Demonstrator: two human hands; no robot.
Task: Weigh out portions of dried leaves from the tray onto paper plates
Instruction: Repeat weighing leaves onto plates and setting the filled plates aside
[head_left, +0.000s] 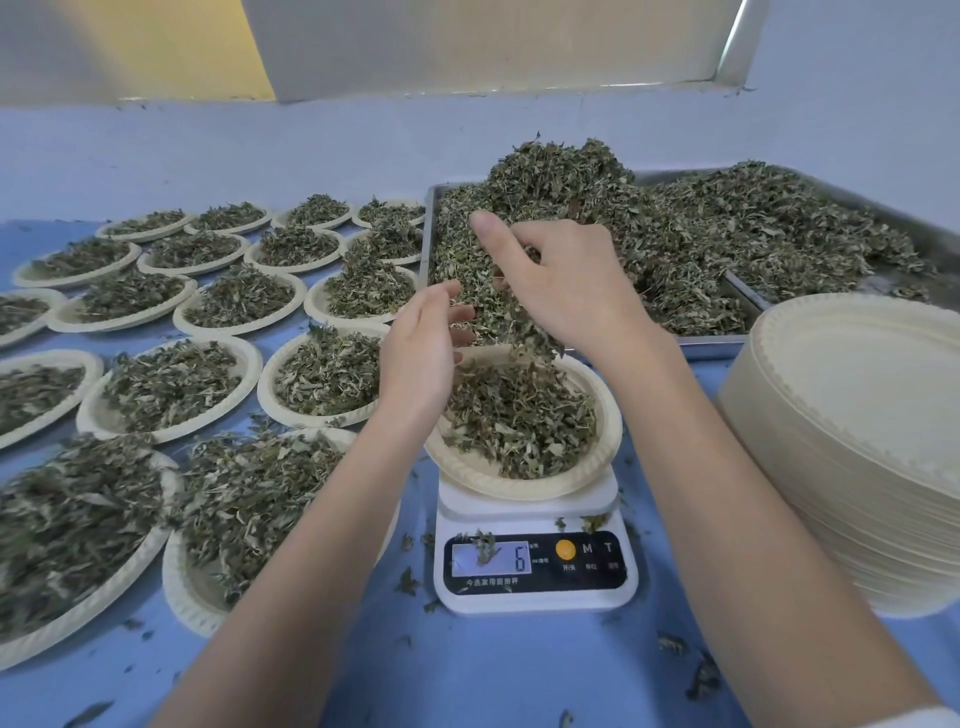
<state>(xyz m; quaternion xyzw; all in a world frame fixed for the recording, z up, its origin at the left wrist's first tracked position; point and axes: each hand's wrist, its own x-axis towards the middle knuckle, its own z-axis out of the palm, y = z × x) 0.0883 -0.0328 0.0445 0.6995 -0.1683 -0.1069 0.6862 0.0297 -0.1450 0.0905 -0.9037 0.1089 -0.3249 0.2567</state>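
Scale (535, 551) plate (467, 470) below leaf-filled right grip (566, 291)

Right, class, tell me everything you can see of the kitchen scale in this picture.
The scale is a small white unit, plastic by its look, standing on the blue table. Its black front panel has a lit display showing a 6, partly covered by a stray leaf, plus a round orange button and keys marked M and T. A paper plate of dried leaves sits on its platform, overhanging it. Loose leaf bits lie on and around it. Neither hand touches it.
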